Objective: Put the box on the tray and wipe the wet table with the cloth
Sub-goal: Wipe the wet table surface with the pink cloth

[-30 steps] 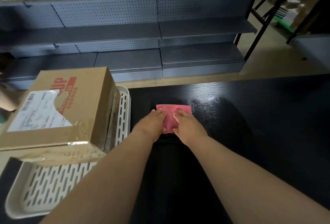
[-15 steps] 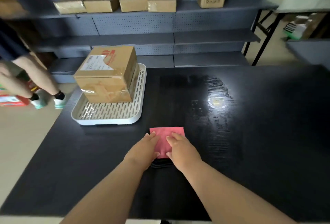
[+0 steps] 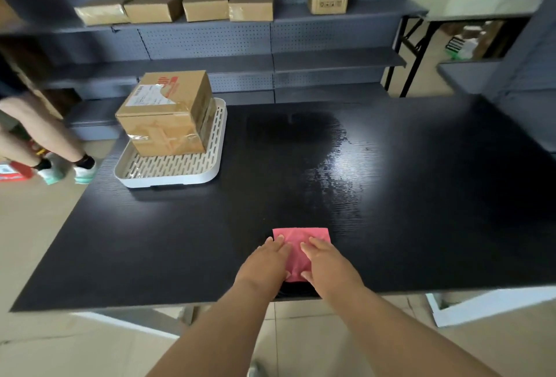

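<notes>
Far left, off the table, another person's legs (image 3: pixel 45 142) are standing on the floor, well apart from the work. Box (image 3: pixel 168 112) is sitting on the slotted white tray (image 3: pixel 168 176) toward its far end, near the table's left rear corner; that step is reading as done. Black table (image 3: pixel 150 241) is lying bare between tray and cloth, open room for sweeping. Centre, near the front edge, the pink cloth (image 3: pixel 301 244) is lying folded and flat under both hands. Left hand (image 3: pixel 264 265) is pressing palm-down on the cloth's left part, fingers extended, grip not clenched, just flattening it. Right hand (image 3: pixel 331 268) is doing the same on the right part, fingers spread forward, pinning rather than grasping. Wiping is the step in hand. Beyond the cloth and slightly right, a glossy wet patch (image 3: pixel 340 172) is catching the light, running toward the far middle of the table. Judgement: next move is calling for pushing the cloth forward and a little right through that sheen, keeping pressure even. The cloth is sitting close to the front edge, so pulling back risks dragging it off. Right half of the table is looking clear, offering wide room; grey shelving (image 3: pixel 331 60) is standing behind the far edge.
</notes>
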`<state>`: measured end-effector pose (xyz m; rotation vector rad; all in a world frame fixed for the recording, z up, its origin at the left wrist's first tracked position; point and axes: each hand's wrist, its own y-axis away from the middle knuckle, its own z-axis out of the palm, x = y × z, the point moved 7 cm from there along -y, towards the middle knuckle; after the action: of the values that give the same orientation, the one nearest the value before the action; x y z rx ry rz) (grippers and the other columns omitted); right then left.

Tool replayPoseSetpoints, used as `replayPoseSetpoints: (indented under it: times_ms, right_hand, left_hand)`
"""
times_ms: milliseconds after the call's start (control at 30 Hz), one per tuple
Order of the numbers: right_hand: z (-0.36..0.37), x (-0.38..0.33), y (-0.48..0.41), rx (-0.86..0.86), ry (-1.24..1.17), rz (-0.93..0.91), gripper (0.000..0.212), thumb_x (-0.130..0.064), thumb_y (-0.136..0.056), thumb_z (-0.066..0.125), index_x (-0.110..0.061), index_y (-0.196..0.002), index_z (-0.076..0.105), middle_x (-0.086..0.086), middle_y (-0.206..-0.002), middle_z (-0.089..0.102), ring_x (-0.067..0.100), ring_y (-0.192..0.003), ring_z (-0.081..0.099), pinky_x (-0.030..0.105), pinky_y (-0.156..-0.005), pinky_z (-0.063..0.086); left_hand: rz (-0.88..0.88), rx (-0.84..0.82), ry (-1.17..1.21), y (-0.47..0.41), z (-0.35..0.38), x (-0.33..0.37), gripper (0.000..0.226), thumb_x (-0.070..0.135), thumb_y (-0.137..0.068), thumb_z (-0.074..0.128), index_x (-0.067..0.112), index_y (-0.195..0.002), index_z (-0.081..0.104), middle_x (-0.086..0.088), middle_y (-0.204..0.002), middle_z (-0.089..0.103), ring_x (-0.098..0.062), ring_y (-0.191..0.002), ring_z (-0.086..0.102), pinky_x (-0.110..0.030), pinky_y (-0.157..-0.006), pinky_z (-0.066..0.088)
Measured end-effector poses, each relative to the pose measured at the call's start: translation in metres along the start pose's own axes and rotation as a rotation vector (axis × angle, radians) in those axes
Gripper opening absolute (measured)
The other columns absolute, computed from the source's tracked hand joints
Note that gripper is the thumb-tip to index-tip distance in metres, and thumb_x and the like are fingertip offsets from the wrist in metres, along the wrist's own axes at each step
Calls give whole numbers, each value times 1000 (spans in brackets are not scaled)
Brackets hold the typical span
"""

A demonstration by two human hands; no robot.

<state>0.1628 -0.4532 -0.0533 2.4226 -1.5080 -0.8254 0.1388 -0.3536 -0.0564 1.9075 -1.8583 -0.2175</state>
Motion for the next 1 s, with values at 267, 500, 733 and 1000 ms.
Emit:
replayPoseSetpoints:
  times_ms: [267,500,733,1000]
  right_hand:
    - [-15,50,3,-22,21,140,70,-27,-94,58,-21,-153,22,-4,-161,17,14,-147,20,33,-119,25]
    - [-40,73,-25,-64,17,195,72,-23,-92,60,-18,-153,21,-2,-161,14,15,-148,19,32,-120,23]
    - [-83,91,-82,-168,2,248,77,-24,-92,60,-19,-154,15,-2,-162,8,20,-149,17,37,-121,23]
    - [-133,117,-159,-87,-52,247,74,-20,-92,61,-18,-153,21,-4,-162,12,19,-147,21,32,-119,25]
  left_hand:
    - [100,-8,-37,-29,1,45,63,22,-98,50,14,-152,19,-5,-162,7,-24,-149,10,-38,-120,16]
    - [152,-17,-18,-69,-16,60,63,22,-98,50,15,-152,19,-4,-162,6,-22,-149,8,-35,-118,20]
    - [176,-42,-38,-133,-44,64,63,24,-99,49,15,-153,17,-3,-162,3,-22,-150,7,-35,-118,22]
    - [216,-41,-67,-225,-89,62,61,24,-98,50,14,-151,22,-4,-162,7,-23,-149,10,-35,-117,23]
